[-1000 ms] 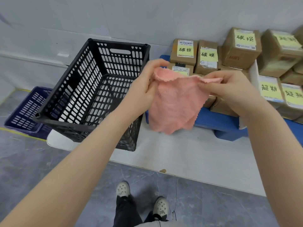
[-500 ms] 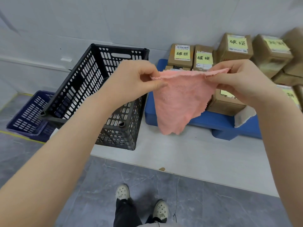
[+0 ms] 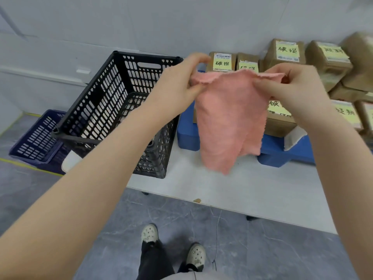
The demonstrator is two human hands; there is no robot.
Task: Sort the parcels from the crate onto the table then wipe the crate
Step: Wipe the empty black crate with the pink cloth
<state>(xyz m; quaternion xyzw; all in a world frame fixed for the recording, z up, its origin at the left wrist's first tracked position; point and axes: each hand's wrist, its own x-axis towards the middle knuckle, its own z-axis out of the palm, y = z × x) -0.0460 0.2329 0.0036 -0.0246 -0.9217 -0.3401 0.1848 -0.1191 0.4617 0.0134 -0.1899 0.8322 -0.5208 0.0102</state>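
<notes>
**Cloth spread out, crate waiting to be wiped**

Head view: the black crate point(image 3: 121, 110) stood on the white surface point(image 3: 252, 190), and every place below is given from it. It looked empty through its open top, though its far corner was hidden by the left forearm. The parcels point(image 3: 286, 51), brown boxes with yellow labels, were stacked to the right of the crate on a blue pallet point(image 3: 187, 134), so the sorting seemed done and only the wiping remained.

Just right of the crate, above the surface, a pink cloth point(image 3: 230, 122) hung open. The left hand point(image 3: 177, 85) was pinched shut on its top left corner, close to the crate's right rim; the right hand point(image 3: 296, 87) was pinched shut on the top right edge, farther from the crate.

Against the frame half a second earlier, the hands had drawn a little wider apart and the cloth hung flatter, with more of its lower edge showing. A second earlier it was bunched between hands held close together. That unfolding suggested preparation for wiping; the cloth had not yet touched the crate.

A blue crate point(image 3: 38, 138) sat on the floor to the left of the black one.
</notes>
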